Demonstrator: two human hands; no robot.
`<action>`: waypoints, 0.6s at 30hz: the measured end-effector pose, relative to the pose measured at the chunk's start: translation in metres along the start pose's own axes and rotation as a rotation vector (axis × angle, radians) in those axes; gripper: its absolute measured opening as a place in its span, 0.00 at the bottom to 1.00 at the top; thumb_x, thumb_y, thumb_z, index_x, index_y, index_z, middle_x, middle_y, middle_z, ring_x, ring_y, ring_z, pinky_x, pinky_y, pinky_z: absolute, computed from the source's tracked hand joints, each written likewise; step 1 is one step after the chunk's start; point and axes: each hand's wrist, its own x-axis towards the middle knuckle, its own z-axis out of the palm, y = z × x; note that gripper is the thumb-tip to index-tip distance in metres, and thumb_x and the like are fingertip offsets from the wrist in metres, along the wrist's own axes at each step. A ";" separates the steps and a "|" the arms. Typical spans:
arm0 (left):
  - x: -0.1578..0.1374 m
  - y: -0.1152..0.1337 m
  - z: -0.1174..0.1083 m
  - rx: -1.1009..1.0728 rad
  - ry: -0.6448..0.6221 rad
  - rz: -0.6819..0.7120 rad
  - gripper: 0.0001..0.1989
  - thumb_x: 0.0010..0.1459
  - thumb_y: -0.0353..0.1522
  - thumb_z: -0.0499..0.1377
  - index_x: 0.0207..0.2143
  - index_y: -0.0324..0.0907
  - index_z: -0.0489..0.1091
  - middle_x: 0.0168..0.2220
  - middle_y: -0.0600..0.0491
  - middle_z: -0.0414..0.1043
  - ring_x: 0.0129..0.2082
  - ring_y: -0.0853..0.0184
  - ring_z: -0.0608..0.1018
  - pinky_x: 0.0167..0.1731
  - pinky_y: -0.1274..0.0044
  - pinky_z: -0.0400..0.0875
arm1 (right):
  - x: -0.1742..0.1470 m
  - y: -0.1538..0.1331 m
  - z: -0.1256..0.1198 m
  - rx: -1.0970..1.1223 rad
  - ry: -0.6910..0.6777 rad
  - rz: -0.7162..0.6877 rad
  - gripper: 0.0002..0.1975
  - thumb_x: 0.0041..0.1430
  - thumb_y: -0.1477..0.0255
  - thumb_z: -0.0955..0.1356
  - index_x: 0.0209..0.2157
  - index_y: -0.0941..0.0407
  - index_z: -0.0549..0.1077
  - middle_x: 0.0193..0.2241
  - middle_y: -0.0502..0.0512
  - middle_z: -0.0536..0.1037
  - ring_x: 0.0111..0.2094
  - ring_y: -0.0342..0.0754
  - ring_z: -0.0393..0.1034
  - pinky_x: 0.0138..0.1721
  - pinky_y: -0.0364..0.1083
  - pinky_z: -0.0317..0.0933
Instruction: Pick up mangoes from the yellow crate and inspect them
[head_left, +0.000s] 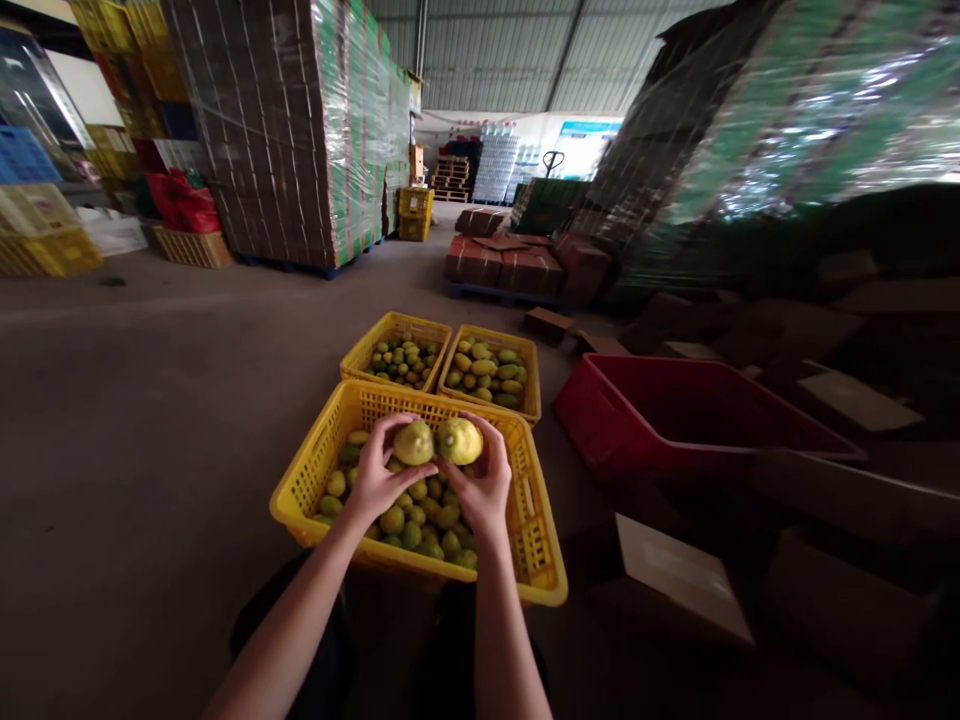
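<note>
My left hand [380, 472] is closed around a yellow-green, lemon-like fruit [413, 442], thumb below and fingers over the top. In my right hand [480, 485] is a second, yellower lemon-like fruit [460, 441], gripped the same way. The two fruits are side by side, nearly touching, with their ends facing me. Both hands are above a large yellow crate [541, 520] of slotted plastic. Inside it lie many green and yellow fruits [411, 535] of the same sort, partly hidden by my hands and forearms.
Behind the large crate stand two smaller yellow crates [360, 355] [531, 385] of fruit. To the right are a red tub [600, 425] and loose cardboard [679, 565]. Farther back are flattened brown cartons [529, 270] on a blue pallet and tall wrapped stacks [262, 130].
</note>
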 end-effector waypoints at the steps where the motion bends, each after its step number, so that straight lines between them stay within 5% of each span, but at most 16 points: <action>1: 0.001 0.000 0.000 -0.001 0.023 -0.024 0.28 0.36 0.28 0.75 0.43 0.45 0.73 0.47 0.49 0.75 0.49 0.59 0.77 0.47 0.75 0.72 | 0.001 -0.003 0.002 0.038 -0.022 0.034 0.30 0.43 0.71 0.78 0.51 0.52 0.72 0.50 0.56 0.77 0.50 0.54 0.71 0.52 0.52 0.66; 5: 0.009 -0.009 0.005 -0.084 0.211 -0.333 0.13 0.48 0.39 0.69 0.33 0.42 0.74 0.34 0.49 0.77 0.38 0.61 0.78 0.29 0.79 0.71 | 0.002 -0.012 0.008 0.153 -0.064 0.301 0.29 0.36 0.64 0.80 0.43 0.54 0.75 0.39 0.53 0.80 0.40 0.52 0.74 0.43 0.50 0.69; 9: 0.012 -0.024 0.012 -0.274 0.315 -0.837 0.20 0.56 0.48 0.58 0.24 0.42 0.69 0.17 0.52 0.66 0.21 0.64 0.74 0.12 0.79 0.51 | 0.002 -0.012 0.018 0.224 0.085 0.627 0.25 0.42 0.52 0.75 0.37 0.56 0.73 0.29 0.50 0.77 0.31 0.49 0.73 0.30 0.45 0.68; 13: 0.010 -0.032 0.016 -0.391 0.301 -0.909 0.22 0.59 0.50 0.54 0.25 0.43 0.69 0.18 0.52 0.68 0.13 0.71 0.67 0.10 0.79 0.46 | 0.006 -0.007 0.025 0.281 0.126 0.879 0.23 0.44 0.51 0.73 0.34 0.54 0.69 0.19 0.46 0.70 0.19 0.46 0.67 0.14 0.42 0.52; 18: 0.012 -0.032 0.019 -0.431 0.350 -0.914 0.21 0.62 0.49 0.51 0.28 0.43 0.69 0.22 0.49 0.73 0.21 0.65 0.76 0.16 0.77 0.63 | 0.008 -0.003 0.027 0.312 0.147 0.922 0.22 0.44 0.52 0.74 0.31 0.52 0.66 0.17 0.45 0.68 0.15 0.43 0.62 0.11 0.41 0.46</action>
